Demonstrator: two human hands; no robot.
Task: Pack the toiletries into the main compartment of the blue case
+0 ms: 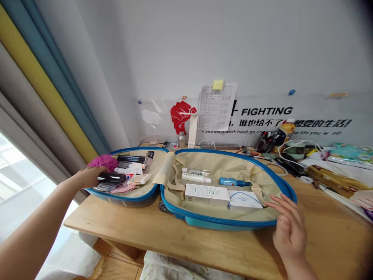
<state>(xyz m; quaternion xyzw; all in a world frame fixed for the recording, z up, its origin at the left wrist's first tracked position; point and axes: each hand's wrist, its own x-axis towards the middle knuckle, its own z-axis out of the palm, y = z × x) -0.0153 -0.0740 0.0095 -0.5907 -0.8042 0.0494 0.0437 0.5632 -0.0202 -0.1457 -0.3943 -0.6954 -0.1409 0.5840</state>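
An opened suitcase with a blue rim [233, 222] lies on the wooden table, its two halves side by side. At the left half, my left hand [91, 175] has its fingers closed around the end of a shiny black bottle [112, 178]. A magenta bath puff [103, 161] sits right behind those fingers, with white tubes [129, 170] and flat packets [140, 179] alongside. My right hand [290, 225] is open at the right rim, fingers stretched over the edge. The right half contains white boxes [206, 194], a blue bottle [233, 182], a white bottle [196, 178] and a clear bottle [195, 171].
Behind the suitcase stand a white lamp [192, 130], a small jar [182, 139] and a power strip [220, 147]. Cables, a drink bottle [287, 130] and a gold packet [335, 181] crowd the right side. A curtain [43, 77] hangs at left.
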